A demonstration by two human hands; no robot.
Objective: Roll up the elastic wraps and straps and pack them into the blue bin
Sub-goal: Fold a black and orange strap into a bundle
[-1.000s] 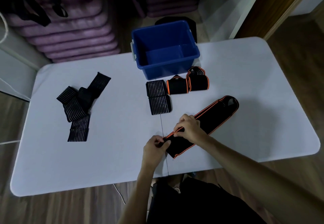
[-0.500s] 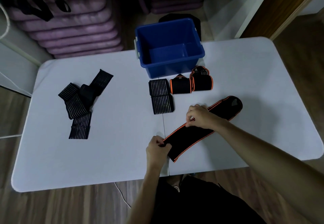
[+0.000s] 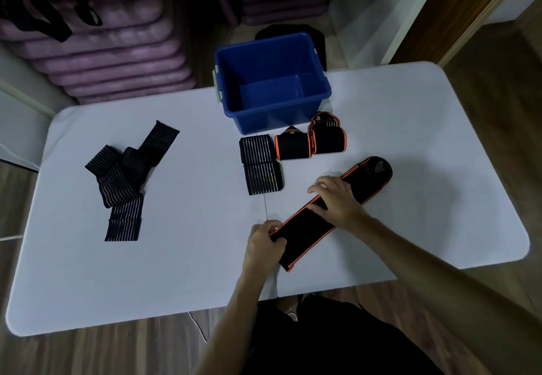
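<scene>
1. While nothing has yet been packed, the strap point(image 3: 305, 229) is laid flat and slantwise, unrolled; the rolling step is judged barely begun.
2. Left hand point(image 3: 265, 244): the strap's near end is pinched between curled fingers.
3. Right hand point(image 3: 335, 198): pressed flat on the strap's middle, fingers fairly straight; hands set apart along its length.
4. Beyond the right hand: two orange-edged rolls point(image 3: 311, 143) and two striped rolls point(image 3: 261, 165), just before the bin point(image 3: 272, 122), which appears empty.
5. Far to the left of the left hand: loose wraps point(image 3: 126, 175), heaped.
6. Next move, as judged: the near end is to be turned over and rolled tightly toward the far end.
</scene>
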